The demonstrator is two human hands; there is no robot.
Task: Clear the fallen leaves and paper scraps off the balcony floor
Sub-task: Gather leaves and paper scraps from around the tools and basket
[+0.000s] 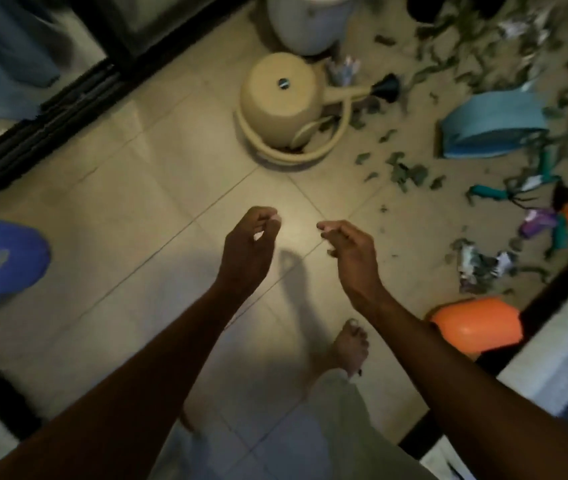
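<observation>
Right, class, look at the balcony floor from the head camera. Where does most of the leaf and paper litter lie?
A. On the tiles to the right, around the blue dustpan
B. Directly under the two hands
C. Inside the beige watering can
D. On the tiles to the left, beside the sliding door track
A: the leaves and paper scraps are scattered on the right, near the blue dustpan; the tiles under both hands look bare.

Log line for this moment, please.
left hand: empty | right hand: empty | leaves: on floor, untouched | dustpan: idle
</observation>
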